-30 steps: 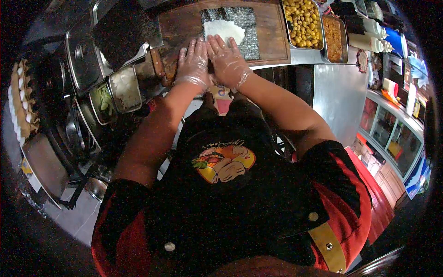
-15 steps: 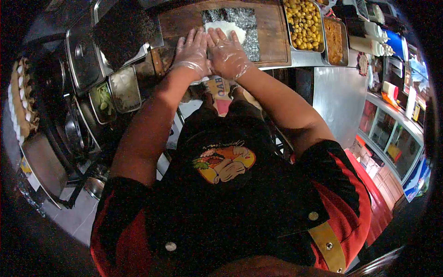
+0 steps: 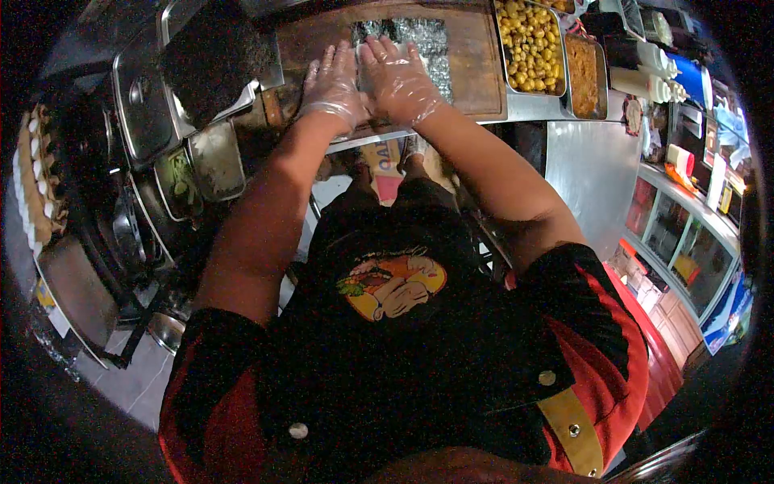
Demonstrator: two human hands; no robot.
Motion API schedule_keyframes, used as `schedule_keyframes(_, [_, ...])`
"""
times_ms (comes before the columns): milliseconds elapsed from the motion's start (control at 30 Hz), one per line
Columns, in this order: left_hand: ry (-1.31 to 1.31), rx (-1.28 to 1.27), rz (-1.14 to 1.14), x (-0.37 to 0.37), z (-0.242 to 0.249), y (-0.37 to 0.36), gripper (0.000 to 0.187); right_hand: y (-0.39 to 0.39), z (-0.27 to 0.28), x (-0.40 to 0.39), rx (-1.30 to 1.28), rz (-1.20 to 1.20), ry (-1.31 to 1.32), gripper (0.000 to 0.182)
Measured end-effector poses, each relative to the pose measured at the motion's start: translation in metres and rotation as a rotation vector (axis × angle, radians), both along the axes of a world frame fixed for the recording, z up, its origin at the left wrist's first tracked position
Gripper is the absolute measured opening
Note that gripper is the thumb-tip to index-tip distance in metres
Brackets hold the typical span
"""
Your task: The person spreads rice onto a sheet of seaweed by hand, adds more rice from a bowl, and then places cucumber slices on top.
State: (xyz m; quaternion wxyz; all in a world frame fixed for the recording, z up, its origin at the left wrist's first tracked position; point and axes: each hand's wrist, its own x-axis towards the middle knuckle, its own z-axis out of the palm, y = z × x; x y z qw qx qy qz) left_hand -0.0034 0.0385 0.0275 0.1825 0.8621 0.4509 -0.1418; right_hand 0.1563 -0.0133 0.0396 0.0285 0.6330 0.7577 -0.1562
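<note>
A dark, glossy sheet that looks like seaweed [image 3: 436,60] lies on the wooden board [image 3: 477,64]. My right hand [image 3: 395,85], in a clear plastic glove, rests over the left part of the sheet with its fingers stretched forward. Most of the white rice-like patch is hidden beneath it; only a little white shows near the fingers. Close beside it on the left, my left hand [image 3: 331,85] is also gloved, its fingers extended over the board at the sheet's left edge.
A tray of small yellow-brown round pieces [image 3: 532,48] and a tray of orange-brown food [image 3: 584,77] stand right of the board. Metal containers [image 3: 216,157], one with green strips [image 3: 181,179], sit at the left. Squeeze bottles [image 3: 641,82] are at the far right.
My right hand has moved slightly forward and now covers the white patch that was visible. My left hand has shifted slightly forward and left, leaving a small gap between the fingers of both hands.
</note>
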Motion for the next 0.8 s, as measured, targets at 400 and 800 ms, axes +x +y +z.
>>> schedule_keyframes(400, [0.057,0.020,-0.041,0.003,0.001,0.015,0.095,0.010,-0.018,0.003,0.092,0.021,-0.036,0.082])
schedule_keyframes(800, [0.098,0.030,-0.077,-0.003,0.008,0.005,0.094,-0.005,-0.024,-0.013,0.103,0.011,-0.037,0.083])
